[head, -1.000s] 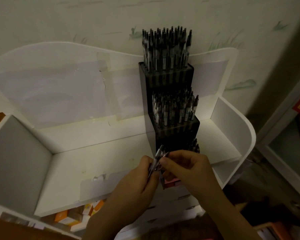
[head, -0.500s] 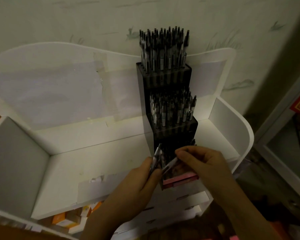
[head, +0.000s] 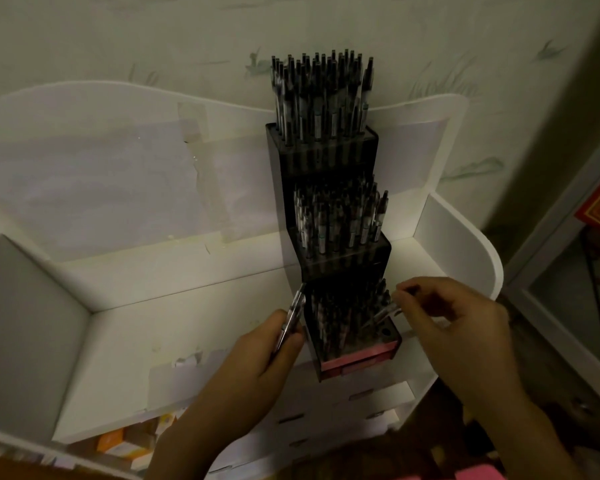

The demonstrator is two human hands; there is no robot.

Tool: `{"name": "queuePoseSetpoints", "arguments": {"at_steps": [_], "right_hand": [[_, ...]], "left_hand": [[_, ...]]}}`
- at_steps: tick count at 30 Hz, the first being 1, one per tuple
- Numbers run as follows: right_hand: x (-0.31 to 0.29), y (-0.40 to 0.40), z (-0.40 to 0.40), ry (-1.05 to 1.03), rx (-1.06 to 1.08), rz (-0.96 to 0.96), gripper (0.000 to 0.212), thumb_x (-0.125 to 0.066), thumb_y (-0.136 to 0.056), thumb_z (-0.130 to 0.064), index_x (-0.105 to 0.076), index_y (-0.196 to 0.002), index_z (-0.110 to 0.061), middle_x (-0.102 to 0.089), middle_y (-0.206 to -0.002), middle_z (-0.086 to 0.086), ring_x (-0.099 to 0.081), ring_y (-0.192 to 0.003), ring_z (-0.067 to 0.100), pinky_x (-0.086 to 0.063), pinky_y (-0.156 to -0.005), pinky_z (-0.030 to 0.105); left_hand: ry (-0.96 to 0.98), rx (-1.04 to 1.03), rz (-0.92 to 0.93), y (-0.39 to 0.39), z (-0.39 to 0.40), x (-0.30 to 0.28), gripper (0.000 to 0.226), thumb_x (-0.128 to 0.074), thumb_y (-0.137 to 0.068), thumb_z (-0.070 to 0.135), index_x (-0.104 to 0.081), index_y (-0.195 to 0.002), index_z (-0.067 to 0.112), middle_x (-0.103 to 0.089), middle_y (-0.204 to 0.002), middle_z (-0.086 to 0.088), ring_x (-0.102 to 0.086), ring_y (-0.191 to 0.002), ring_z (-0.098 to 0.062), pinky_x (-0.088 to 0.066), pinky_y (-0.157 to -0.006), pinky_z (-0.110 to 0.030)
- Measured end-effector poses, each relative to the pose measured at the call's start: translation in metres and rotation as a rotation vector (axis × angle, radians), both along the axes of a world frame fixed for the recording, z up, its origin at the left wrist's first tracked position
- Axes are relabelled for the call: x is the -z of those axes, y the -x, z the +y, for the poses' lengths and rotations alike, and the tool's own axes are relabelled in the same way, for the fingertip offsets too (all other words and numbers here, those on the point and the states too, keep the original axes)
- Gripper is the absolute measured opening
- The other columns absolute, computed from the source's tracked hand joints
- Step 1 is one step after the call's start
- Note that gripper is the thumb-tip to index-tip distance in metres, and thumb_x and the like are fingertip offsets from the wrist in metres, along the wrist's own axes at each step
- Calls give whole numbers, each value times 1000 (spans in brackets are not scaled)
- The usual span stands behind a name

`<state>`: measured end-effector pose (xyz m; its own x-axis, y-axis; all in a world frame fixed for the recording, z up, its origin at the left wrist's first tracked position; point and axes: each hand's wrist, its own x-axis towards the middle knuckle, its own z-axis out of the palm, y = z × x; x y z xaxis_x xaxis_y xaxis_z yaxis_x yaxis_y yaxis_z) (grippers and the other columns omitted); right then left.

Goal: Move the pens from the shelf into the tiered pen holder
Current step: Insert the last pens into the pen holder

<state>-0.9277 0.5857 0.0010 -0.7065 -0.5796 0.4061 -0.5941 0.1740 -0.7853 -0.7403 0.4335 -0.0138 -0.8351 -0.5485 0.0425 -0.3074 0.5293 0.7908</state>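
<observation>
1. Head view: right hand (head: 454, 327) pinches one pen (head: 383, 312) by its top end, tip angled down-left over the lowest tier of the black pen holder (head: 378, 161), near the open holes at that tier's front right corner.
2. Left hand (head: 257, 362) grips a small bunch of spare pens (head: 291, 318), held just beside the holder's left wall, ends sticking up past the fingers.
3. Change: a second ago both hands met in front of the holder, right fingers at the bunch. Half a second ago the right hand had one pen pulled clear. Now the hands are well apart and that pen sits over the bottom tier.
4. Meaning: looks like one pen is about to be slotted; not seated yet as far as I can tell.
5. Top and middle tiers look packed full; bottom tier is partly filled, a few holes open.
6. Holder stands on the white shelf (head: 187, 323), against its back panel.
</observation>
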Motion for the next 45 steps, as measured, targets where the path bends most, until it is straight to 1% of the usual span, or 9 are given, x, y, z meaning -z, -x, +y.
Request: {"name": "queuePoseSetpoints", "arguments": {"at_steps": [5, 10, 14, 16, 20, 26, 33, 39, 45], "right_hand": [[25, 0, -14, -53, -5, 180, 12, -72, -81, -24, -74, -92, -18, -68, -81, -11, -62, -74, 0, -42, -75, -2], [42, -2, -23, -61, -60, 162, 23, -63, -83, -35, -73, -93, -16, -68, -82, -7, -61, -74, -2, -45, -75, 2], [53, -1, -29, -83, -63, 176, 16, -69, -84, -28, -72, -94, -16, -67, -82, -6, -61, -73, 1, -45, -74, 2], [57, -2, -33, -92, -67, 181, 12, -73, -83, -24, -72, -93, -17, -66, -83, -7, -60, -73, 2, -46, -73, 3], [71, -6, -40, -177, -68, 164, 14, -72, -86, -26, -71, -98, -19, -67, -91, -5, -63, -81, 10, -56, -76, 20], [79, -4, -41, -188, -54, 55, 18, -74, -84, -26, -74, -101, -18, -72, -94, -3, -66, -82, 7, -56, -79, 20], [73, -6, -32, -182, -87, -98, 42, -82, -76, -24, -67, -114, -20, -70, -90, -11, -66, -79, -2, -57, -78, 18], [26, -11, -20, -17, -51, -95, 29, -71, -77, -43, -70, -100, -27, -69, -78, -15, -65, -75, -1, -50, -67, 7], [-10, -21, -17, 92, -339, -420, 30, -59, -79, -42, -69, -106, -33, -71, -97, -12, -67, -93, 4, -54, -76, 16]], "left_hand": [[-13, -29, 6, 1, 2, -5, 15, -42, -96, 43, -55, -96, 34, -59, -80, 18, -54, -62, -3, -53, -64, -34], [-60, -44, 18, 0, 5, -8, 32, -36, -85, 59, -55, -98, 36, -59, -78, 7, -54, -59, -4, -54, -62, -39], [-97, -55, 17, 2, 6, -10, 31, -37, -86, 57, -55, -99, 34, -58, -78, 4, -51, -55, -4, -53, -60, -41], [-80, -53, 12, 3, 5, -9, 27, -38, -89, 54, -54, -100, 36, -60, -81, 9, -55, -59, -2, -54, -65, -38], [-9, -35, 3, 9, 4, -6, 12, -42, -99, 38, -52, -104, 39, -61, -96, 19, -54, -94, 9, -45, -78, -10], [3, 4, 9, 17, 5, -7, 11, -43, -99, 36, -52, -104, 38, -62, -97, 19, -55, -94, 8, -44, -76, -6], [26, 56, 22, 25, 10, -3, 11, -43, -100, 37, -47, -107, 44, -60, -82, 10, -57, -78, -4, -46, -69, -19], [4, 105, 52, 29, 15, -8, 23, -42, -99, 39, -41, -117, 53, -59, -86, 19, -59, -76, -4, -44, -65, -13], [-23, 186, 64, 39, 23, -12, 21, -41, -100, 38, -42, -115, 53, -64, -95, 17, -63, -84, -2, -50, -71, -18]]}}
